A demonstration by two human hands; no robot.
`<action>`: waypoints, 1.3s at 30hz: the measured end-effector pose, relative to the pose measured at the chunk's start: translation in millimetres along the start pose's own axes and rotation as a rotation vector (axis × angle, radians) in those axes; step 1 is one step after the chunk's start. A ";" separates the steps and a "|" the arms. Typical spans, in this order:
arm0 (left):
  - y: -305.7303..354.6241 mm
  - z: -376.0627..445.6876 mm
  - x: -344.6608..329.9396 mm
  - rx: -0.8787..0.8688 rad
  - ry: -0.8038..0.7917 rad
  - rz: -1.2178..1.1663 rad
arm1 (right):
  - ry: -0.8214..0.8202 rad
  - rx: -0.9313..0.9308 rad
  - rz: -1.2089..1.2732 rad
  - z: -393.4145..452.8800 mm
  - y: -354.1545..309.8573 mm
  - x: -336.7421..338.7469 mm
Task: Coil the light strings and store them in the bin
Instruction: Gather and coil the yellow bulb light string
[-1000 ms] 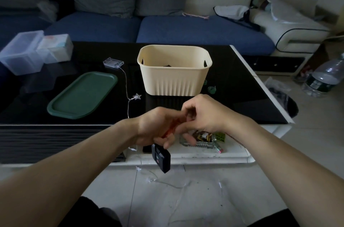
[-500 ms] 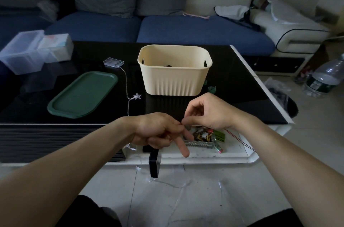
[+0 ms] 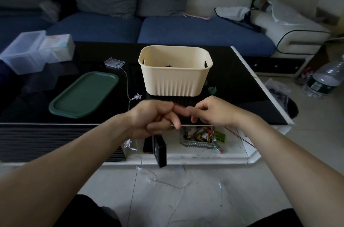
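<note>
**Midway: winding a thin red wire between two hands**

Centrally, just below the cream bin (image 3: 175,78), both hands meet above the near edge of the black table (image 3: 242,96). The left hand (image 3: 150,118) is curled, apparently serving as the spool: a thin red wire (image 3: 240,136) shows at its knuckles, and a black battery box (image 3: 160,150) hangs beneath it. The right hand (image 3: 214,111) has its fingertips drawn together, seemingly pinching the wire to feed it; the contact itself is too small to confirm. Both forearms reach in from the lower corners. A second string, the star light string (image 3: 137,97), lies uncoiled from its clear battery case (image 3: 114,63), left of the bin, down to the floor. The bin already holds something dark.
</note>
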State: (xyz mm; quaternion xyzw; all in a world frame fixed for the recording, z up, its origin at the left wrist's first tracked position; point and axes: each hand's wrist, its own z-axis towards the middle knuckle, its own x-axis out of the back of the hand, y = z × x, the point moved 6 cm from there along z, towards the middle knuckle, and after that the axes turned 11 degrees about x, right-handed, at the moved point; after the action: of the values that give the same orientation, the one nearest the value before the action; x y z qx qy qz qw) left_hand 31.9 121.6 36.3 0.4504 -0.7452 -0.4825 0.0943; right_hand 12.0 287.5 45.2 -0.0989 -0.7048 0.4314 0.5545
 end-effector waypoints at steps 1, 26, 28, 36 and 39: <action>5.7 -0.6 2.9 -0.060 0.014 -0.099 | -0.001 -0.044 0.006 -1.2 3.5 0.6; 20.3 -5.9 13.6 -0.199 0.150 -0.307 | -0.332 0.046 -0.104 -0.9 -56.6 -49.9; 13.1 -3.8 7.9 -0.142 0.156 -0.255 | -0.230 0.084 -0.055 -0.3 -64.1 -41.6; -7.4 0.3 -19.9 0.027 -0.025 0.062 | 0.069 0.175 0.024 -0.3 -59.2 -17.1; -7.8 2.9 -19.9 0.046 -0.051 0.117 | 0.119 0.191 -0.010 -3.0 -54.6 -10.9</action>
State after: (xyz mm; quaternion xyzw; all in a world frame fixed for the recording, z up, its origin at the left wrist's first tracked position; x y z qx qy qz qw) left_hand 46.2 137.7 34.4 0.3958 -0.7834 -0.4702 0.0930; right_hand 37.1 249.0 76.9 -0.0675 -0.6268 0.4872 0.6043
